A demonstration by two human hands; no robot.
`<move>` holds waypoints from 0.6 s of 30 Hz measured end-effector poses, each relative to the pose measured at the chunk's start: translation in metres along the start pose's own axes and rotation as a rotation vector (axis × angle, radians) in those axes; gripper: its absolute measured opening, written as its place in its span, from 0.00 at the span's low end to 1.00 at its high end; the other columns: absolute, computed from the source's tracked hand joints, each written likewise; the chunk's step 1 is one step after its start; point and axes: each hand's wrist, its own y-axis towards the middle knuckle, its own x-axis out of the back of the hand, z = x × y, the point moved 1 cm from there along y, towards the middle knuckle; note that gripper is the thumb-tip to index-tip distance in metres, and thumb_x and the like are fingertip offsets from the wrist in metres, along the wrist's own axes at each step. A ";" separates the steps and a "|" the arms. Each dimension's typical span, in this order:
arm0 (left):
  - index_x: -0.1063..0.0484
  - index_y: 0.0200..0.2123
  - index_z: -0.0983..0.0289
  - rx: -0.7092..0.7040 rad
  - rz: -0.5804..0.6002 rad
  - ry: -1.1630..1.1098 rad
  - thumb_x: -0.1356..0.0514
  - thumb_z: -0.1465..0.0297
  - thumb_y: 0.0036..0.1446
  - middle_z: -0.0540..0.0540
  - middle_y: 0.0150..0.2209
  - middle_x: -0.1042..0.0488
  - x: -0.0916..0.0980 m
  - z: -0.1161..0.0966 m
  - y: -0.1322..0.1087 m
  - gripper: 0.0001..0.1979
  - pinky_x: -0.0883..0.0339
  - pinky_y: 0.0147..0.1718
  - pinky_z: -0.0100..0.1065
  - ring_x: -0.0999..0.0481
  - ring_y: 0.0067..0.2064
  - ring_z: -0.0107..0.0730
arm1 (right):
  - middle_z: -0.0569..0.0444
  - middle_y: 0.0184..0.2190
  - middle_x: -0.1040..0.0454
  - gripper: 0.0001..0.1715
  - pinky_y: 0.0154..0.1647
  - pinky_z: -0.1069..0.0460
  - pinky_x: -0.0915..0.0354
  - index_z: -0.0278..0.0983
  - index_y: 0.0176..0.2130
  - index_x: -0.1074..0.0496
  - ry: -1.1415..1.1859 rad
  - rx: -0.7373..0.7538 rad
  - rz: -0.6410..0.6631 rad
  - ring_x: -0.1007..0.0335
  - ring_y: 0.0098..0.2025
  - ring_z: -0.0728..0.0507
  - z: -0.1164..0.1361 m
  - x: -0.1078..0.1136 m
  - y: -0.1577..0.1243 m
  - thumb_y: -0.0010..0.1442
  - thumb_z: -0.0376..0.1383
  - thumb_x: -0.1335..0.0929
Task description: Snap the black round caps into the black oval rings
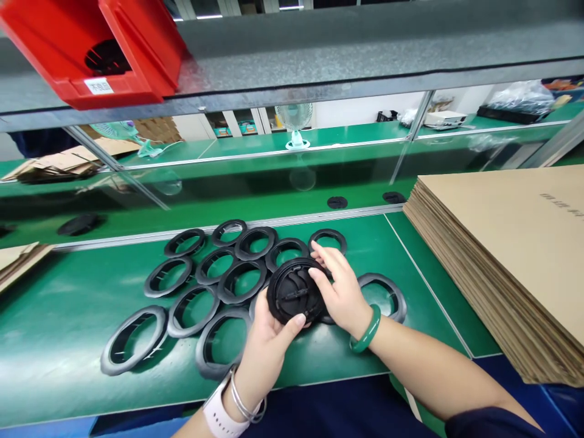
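Observation:
Above the green tabletop, a round black plastic part (pixel 296 293) with curved ribs and a raised bar across its middle is held up in front of me. My left hand (pixel 270 340) grips its lower left rim, thumb along the front edge. At the upper right rim, my right hand (pixel 341 289) has its fingers curled against the part; some fingertips are hidden behind it. Several black and grey rings lie around my hands, among them a grey ring (pixel 396 304) beside my right wrist and another ring (pixel 203 350) left of my left hand.
A tall stack of flat cardboard (pixel 497 225) stands at the right. Overhead, a red bin (pixel 155 61) sits on a metal shelf (pixel 319 48). Beyond the table's rail, black discs (pixel 337 202) lie on a green strip. A small fan (pixel 295 118) stands farther back.

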 end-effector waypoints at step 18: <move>0.48 0.63 0.55 -0.068 0.032 0.173 0.33 0.64 0.58 0.60 0.64 0.35 0.007 0.015 0.000 0.35 0.28 0.56 0.45 0.33 0.65 0.48 | 0.52 0.40 0.26 0.17 0.47 0.45 0.34 0.38 0.41 0.30 0.487 -0.503 0.029 0.29 0.44 0.39 -0.023 -0.010 0.002 0.52 0.42 0.27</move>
